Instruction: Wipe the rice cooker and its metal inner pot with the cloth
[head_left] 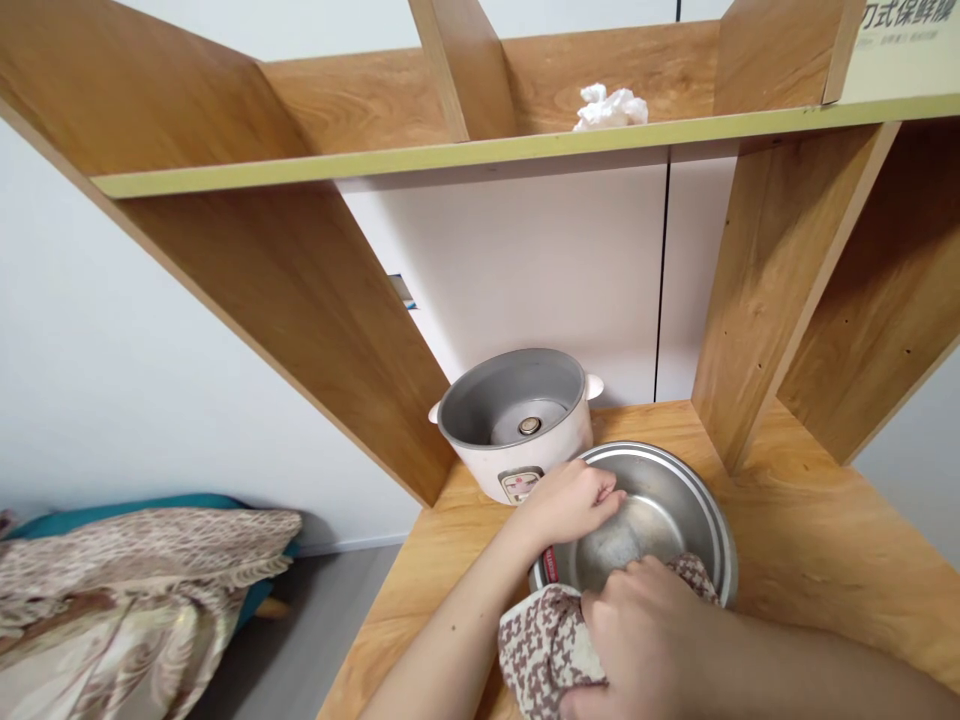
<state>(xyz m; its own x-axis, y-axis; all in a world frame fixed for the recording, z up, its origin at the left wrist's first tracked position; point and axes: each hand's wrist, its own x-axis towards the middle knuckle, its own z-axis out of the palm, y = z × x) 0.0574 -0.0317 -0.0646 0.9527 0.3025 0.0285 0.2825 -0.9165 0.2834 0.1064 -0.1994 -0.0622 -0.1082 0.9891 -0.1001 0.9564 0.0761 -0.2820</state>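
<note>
A silver metal inner pot [721, 515] stands on the wooden surface, its open mouth facing up. My left hand [568, 498] is closed at the pot's left rim, its curled fingers over the inside; the exact grip is partly hidden. In my right hand [646, 625] is a brown-and-white patterned cloth [541, 640], bunched up at the pot's near rim. One end of the cloth reaches into the pot under the fingers, and the rest hangs outside. Just behind and left of the pot is a pale pink rice cooker body [480, 462], lidless, with a round metal button showing inside.
Wooden uprights [787, 270] flank the niche, and a shelf with a yellow-green edge [480, 150] crosses above. Crumpled white tissue [611, 107] lies on that shelf, with a pale box [900, 50] at right. A fabric-draped teal seat [150, 580] stands on the floor at left.
</note>
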